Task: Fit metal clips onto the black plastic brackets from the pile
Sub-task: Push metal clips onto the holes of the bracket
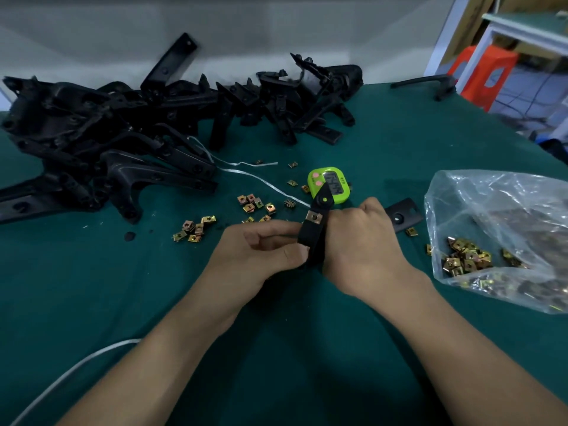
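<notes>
Head view, only one there is.

Bracket (316,241) is in hand, mid-frame, lifted off the green mat (276,348), long arm pointing to about 12 o'clock, tip overlapping the green timer (335,186). One clip (314,217) is already seated on that arm, roughly mid-length.

Left hand (261,250): fingers curled, thumb and forefinger pinching the arm just below the clip. Right hand (362,250): back to camera, clenched round the bracket's lower part; fingertips hidden. A black end sticks out at the hand's 2 o'clock, can't tell if it's the same part.

Pile (123,133) of brackets at 10 o'clock, tangled. Loose clips (255,206) at 11 o'clock of the left hand, near it. Clear bag (498,229) with more clips at 3 o'clock. White strap (255,176) runs between pile and timer.

Handling, my read: bracket is rigid moulded plastic, light, matte, so it shouldn't slip. Hold it at the thick bend so the flat arm is free. Clips are small springy sheet metal with likely sharp edges; pinch by the flat faces, slide on from the arm's edge, line the hole up with the bracket hole. Pile parts look interlocked, so lift one by a free end.
</notes>
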The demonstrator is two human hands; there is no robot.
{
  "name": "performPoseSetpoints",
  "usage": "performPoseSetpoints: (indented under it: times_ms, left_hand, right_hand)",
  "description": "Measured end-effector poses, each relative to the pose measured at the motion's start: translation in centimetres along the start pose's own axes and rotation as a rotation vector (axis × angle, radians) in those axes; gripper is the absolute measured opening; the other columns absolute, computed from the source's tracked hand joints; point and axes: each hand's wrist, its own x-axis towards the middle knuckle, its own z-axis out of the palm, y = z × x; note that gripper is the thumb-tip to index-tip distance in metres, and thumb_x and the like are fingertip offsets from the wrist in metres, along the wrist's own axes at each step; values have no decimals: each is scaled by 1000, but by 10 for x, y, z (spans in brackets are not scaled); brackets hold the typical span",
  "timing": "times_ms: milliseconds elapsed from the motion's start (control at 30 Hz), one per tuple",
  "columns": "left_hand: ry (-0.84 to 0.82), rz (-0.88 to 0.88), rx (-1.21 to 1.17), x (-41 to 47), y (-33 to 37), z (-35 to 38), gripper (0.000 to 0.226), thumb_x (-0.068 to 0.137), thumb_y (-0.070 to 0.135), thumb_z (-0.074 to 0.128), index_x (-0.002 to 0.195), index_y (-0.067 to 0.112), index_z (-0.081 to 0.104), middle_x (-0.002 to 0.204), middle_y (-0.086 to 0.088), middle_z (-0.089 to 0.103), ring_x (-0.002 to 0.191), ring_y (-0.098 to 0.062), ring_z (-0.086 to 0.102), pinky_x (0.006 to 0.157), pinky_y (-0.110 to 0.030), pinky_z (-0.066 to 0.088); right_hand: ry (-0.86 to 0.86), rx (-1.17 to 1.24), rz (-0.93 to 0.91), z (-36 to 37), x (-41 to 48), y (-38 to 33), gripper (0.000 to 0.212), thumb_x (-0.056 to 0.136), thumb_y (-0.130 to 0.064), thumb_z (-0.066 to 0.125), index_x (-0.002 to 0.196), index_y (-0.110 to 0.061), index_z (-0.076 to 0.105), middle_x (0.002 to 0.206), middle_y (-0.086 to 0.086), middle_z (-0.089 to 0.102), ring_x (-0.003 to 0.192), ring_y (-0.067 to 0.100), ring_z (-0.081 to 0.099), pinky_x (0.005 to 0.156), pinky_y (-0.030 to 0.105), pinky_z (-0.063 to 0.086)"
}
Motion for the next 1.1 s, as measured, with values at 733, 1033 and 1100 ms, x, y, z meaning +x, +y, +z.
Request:
performPoseSetpoints:
  times_ms: [733, 1033, 1100]
  left_hand:
    - [247, 97, 9, 36, 78, 44, 57, 83, 1, 74, 130, 31, 63, 89, 7, 79, 80, 5, 70, 82, -22, 40]
    - [-45, 240, 126, 61, 58, 215, 14, 86, 18, 72, 91, 30, 70, 81, 17, 75, 75, 2, 67, 64, -11, 45]
    - [-125, 344, 334, 54, 49, 255, 12, 78, 35, 71, 87, 41, 67, 84, 29, 70, 78, 9, 64, 62, -8, 43]
  right_hand:
    - [128, 325, 193, -96, -19, 49, 29, 77, -23, 66, 98, -29, 48, 70, -7, 46, 68, 28, 44, 64, 35, 34]
    - [74, 751, 621, -94, -125, 179, 20, 87, -19, 65, 68, -20, 59, 65, -8, 60, 63, 9, 57, 58, 28, 39]
    - [34, 832, 733, -88, -163, 203, 22, 86, -18, 67, 66, -14, 58, 56, -9, 53, 51, 6, 48, 51, 24, 34]
